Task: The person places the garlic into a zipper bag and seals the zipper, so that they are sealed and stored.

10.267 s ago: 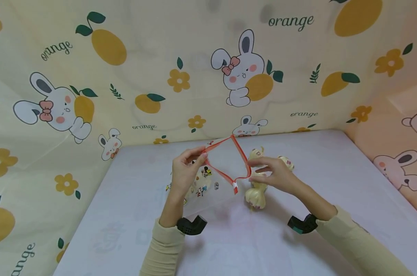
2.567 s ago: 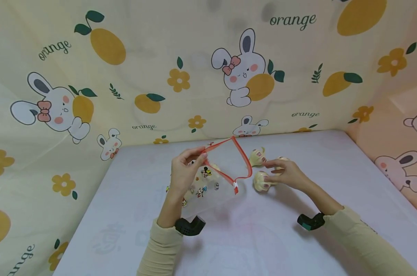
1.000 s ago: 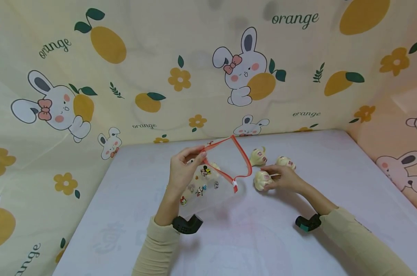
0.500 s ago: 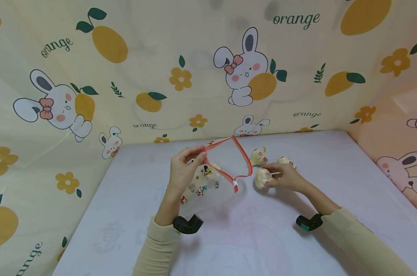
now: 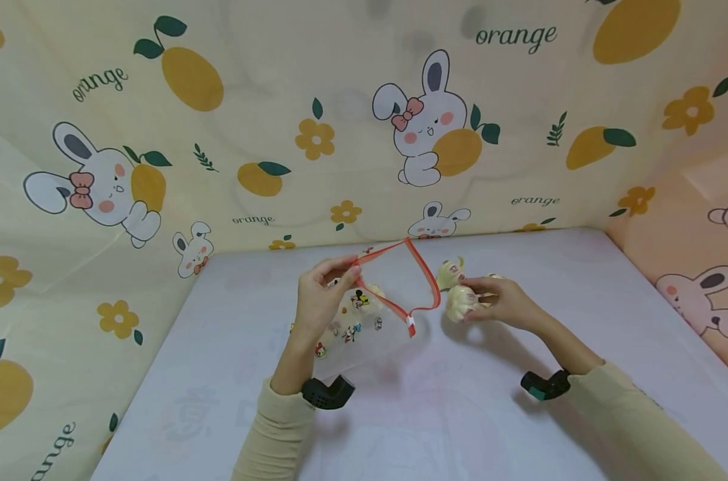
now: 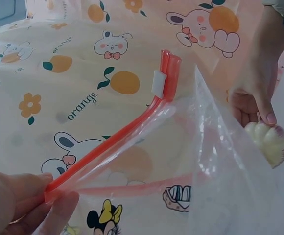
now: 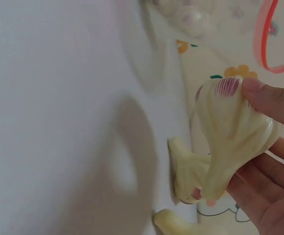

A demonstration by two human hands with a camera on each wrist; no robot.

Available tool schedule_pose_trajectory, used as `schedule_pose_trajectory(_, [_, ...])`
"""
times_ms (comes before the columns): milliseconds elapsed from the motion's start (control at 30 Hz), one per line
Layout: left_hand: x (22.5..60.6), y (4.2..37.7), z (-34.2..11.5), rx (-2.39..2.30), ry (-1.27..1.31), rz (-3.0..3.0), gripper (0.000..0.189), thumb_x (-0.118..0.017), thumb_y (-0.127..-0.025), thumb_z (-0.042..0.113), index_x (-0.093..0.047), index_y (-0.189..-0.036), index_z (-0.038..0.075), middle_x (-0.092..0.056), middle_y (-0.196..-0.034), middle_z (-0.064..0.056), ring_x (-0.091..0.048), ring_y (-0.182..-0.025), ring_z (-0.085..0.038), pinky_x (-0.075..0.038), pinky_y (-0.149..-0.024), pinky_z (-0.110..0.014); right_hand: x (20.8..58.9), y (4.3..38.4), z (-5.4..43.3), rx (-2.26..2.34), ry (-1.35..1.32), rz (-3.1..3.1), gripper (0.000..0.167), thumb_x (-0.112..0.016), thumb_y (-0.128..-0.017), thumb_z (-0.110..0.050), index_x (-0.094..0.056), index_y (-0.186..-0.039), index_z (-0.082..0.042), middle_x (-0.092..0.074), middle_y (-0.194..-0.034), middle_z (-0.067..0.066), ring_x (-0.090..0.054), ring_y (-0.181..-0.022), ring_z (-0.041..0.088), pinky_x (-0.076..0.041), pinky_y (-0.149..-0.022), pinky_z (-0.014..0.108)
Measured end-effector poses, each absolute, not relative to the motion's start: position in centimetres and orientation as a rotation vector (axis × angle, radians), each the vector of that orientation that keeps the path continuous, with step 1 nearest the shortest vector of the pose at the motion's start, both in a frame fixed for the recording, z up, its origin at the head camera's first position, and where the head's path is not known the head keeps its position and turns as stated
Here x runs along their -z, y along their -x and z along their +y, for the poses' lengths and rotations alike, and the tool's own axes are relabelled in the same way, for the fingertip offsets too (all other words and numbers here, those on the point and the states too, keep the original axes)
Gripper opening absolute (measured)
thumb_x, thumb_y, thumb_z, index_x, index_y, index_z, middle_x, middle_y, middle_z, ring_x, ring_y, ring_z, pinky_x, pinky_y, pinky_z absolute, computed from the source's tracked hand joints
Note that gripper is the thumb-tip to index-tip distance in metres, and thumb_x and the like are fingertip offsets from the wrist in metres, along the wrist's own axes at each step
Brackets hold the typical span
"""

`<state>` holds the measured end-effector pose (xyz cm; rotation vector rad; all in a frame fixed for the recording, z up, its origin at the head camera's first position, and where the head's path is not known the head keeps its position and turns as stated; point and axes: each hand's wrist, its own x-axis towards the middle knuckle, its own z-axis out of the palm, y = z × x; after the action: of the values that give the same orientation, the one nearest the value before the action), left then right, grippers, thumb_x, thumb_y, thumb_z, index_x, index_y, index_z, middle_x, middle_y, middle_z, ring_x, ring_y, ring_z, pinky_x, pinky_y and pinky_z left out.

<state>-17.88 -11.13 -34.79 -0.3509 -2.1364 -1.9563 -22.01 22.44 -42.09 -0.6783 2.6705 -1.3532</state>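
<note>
My left hand (image 5: 321,297) pinches the red zip edge (image 6: 107,154) of a clear plastic bag (image 5: 370,344) printed with cartoon figures. The bag's mouth gapes toward the right, and a white slider (image 6: 158,84) sits at one end of the zip. Pale bulbs (image 7: 193,19) show through the plastic. My right hand (image 5: 511,306) grips a garlic bulb (image 7: 235,122) between thumb and fingers, raised off the table, just right of the bag's mouth. Behind it lie two more garlic bulbs, one at the back (image 5: 450,274) and one partly hidden by the right hand (image 5: 495,275).
A white-covered table (image 5: 219,367) lies under everything. A cloth (image 5: 339,87) with rabbits and oranges hangs behind it, and another pinkish one (image 5: 688,220) on the right. Each wrist carries a black camera (image 5: 327,393).
Earlier the right hand was at the bag's mouth, then reached right to a garlic bulb on the table. It has now lifted that bulb slightly. The left hand keeps its hold on the bag.
</note>
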Motion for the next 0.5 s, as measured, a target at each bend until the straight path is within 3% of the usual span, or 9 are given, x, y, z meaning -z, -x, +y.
schedule_pose_trajectory(400, [34.8,17.8,-11.2,1.957,0.360,-2.132,0.026,-0.064,-0.091,0.004,-0.066,-0.115,-0.004,-0.066,-0.102,-0.030,-0.065,-0.076,0.003,-0.059,-0.076,-0.017,40.8,21.9,22.7,1.349,0.659,2.681,0.062,-0.083,-0.074,-0.012,-0.058,-0.128,0.005,-0.061,-0.127,0.029,-0.064,-0.097,-0.001,-0.057,-0.081,0.016])
schedule_pose_trajectory(500, [34.8,17.8,-11.2,1.949,0.362,-2.135,0.025,-0.064,-0.091,0.004,-0.066,-0.115,-0.004,-0.066,-0.102,-0.030,-0.065,-0.076,0.003,-0.058,-0.076,-0.016,40.3,21.7,22.6,1.343,0.651,2.694,0.063,-0.083,-0.074,-0.012,-0.057,-0.128,0.006,-0.062,-0.125,0.029,-0.064,-0.098,0.000,-0.058,-0.082,0.019])
